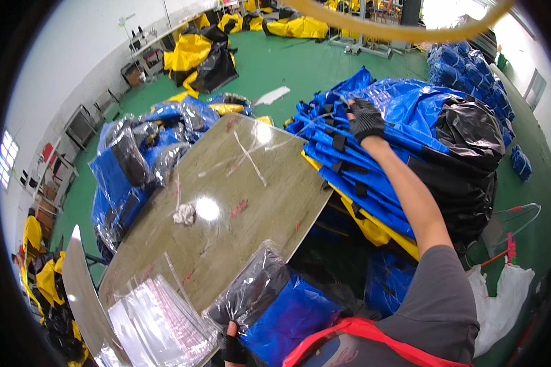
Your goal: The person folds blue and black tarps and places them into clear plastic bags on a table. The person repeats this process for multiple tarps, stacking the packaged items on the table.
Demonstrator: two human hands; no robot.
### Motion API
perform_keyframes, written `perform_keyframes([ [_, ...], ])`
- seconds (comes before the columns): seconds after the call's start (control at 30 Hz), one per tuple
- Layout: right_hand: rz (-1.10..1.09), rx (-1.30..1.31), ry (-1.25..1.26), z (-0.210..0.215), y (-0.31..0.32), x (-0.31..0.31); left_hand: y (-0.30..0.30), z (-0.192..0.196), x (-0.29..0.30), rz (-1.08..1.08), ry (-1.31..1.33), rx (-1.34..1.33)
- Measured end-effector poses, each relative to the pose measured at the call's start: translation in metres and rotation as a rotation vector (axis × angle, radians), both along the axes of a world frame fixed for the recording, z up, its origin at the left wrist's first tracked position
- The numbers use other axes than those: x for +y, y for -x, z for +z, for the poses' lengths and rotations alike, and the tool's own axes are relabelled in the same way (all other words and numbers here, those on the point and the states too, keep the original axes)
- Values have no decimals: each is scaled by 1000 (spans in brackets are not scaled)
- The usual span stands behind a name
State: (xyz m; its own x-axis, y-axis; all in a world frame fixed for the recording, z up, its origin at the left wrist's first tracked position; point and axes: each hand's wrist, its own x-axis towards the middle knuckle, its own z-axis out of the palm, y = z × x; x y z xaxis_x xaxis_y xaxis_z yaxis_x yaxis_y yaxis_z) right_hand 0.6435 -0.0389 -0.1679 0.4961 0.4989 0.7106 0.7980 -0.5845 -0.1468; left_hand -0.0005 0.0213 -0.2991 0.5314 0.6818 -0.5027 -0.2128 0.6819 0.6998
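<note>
My left hand [231, 345], in a black fingerless glove, grips the lower left corner of a clear plastic package [272, 306], thumb on top. Folded blue and black sheeting fills the package, which lies against my front at the table's near edge. Stretched out ahead, my right hand [366, 119], gloved alike, is closed at the left edge of a tall stack of folded blue tarps [349, 150]. Its fingertips are partly hidden among the blue folds. Beside my left hand lies a pile of clear plastic bags [159, 324].
The shiny table [257, 202] carries loose clear strips and a crumpled white wad [185, 214]. Bagged blue and black packages [128, 165] heap up at its left. Black sheeting [471, 134] bulges beside the tarps. A white bag [502, 300] hangs at right; yellow bundles [190, 52] lie beyond.
</note>
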Motion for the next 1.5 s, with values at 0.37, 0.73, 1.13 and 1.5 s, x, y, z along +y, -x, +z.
perform_keyframes([
  [0.37, -417, 455, -103, -16, -122, -38, -67, 175, 220, 241, -903, -168],
  [0.73, -695, 487, -50, -50, -134, -112, -46, 60, 53, -328, -389, 29],
  [1.13, 836, 808, 189, -11, 312, -242, -175, 72, 95, -577, -159, -146],
  [1.5, 1448, 957, 353, -83, 424, -186, -349, 33, -3, -1078, -847, 706],
])
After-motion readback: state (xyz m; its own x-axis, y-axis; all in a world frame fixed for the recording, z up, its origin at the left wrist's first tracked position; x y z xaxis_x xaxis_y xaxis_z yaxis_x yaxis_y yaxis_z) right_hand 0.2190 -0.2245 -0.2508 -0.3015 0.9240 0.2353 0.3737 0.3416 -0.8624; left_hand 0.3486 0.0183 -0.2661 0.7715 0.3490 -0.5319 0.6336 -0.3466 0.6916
